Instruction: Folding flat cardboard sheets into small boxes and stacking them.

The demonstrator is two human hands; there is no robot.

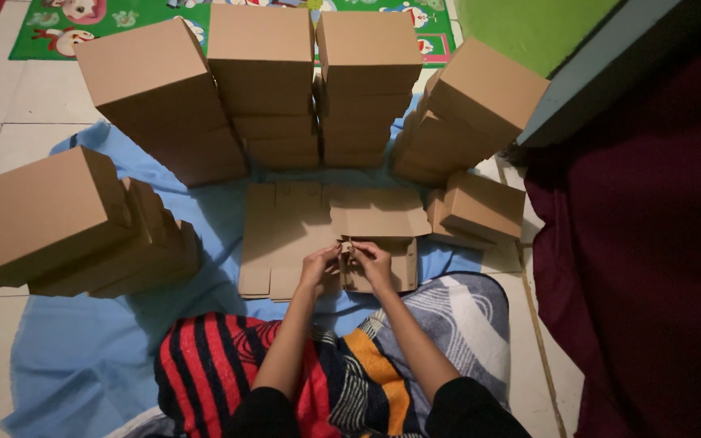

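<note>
A flat, partly folded brown cardboard box blank [285, 231] lies on a light blue cloth [83, 357] in front of me. My left hand [320, 265] and my right hand [373, 261] meet at the blank's near edge, both pinching a small cardboard flap [346, 246] between their fingers. One panel [379, 213] of the blank is folded up just beyond my right hand. My lap is covered by a striped red, black and orange blanket [229, 365].
Stacks of assembled brown boxes ring the blank: left [42, 215], back left [156, 89], back centre [263, 73], [367, 73], back right [476, 105], and one low box at right [484, 207]. A dark maroon fabric [651, 268] fills the right side. A green play mat [148, 20] lies beyond.
</note>
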